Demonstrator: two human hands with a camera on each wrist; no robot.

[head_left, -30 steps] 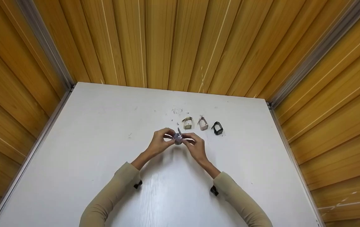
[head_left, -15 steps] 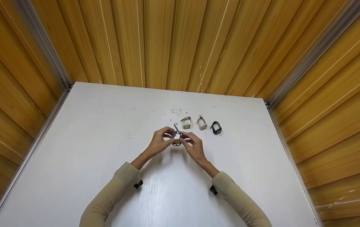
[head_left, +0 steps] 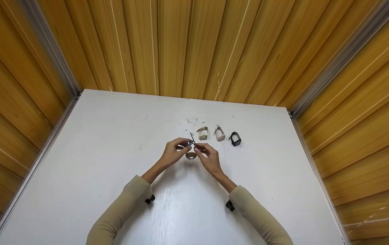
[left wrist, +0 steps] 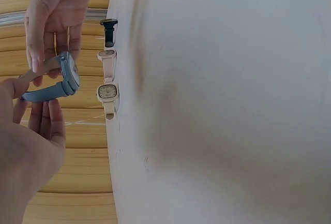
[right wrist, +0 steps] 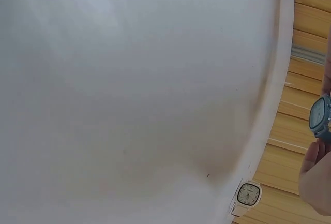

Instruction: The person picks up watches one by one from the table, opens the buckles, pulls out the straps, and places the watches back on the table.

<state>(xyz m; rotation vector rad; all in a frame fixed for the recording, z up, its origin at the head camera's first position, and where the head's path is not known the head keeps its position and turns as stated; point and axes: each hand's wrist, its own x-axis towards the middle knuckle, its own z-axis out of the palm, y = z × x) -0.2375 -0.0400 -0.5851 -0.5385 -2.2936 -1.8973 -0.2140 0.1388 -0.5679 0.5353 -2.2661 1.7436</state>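
A blue-grey wristwatch (head_left: 191, 155) is held up between both hands above the white table, its case hanging nearest the body. My left hand (head_left: 174, 151) pinches one strap part between thumb and fingers. My right hand (head_left: 209, 158) pinches the other strap part. In the left wrist view the strap (left wrist: 44, 94) bends into a loop, its ends meeting near the left thumb; whether it is buckled cannot be seen. The right wrist view catches the watch face (right wrist: 318, 113) at its edge, with the right hand (right wrist: 316, 185) below it.
Three watches stand in a row beyond my right hand: cream (head_left: 203, 133), pale pink (head_left: 220, 134) and black (head_left: 235, 139). Small marks (head_left: 191, 120) dot the white table (head_left: 119, 129) near them. Wood-patterned panels (head_left: 170, 47) enclose the table at the back and sides.
The watch has turned, so its case now hangs lower and the strap's inside shows. The strap tip points farther up. Both hands stay in nearly the same place.
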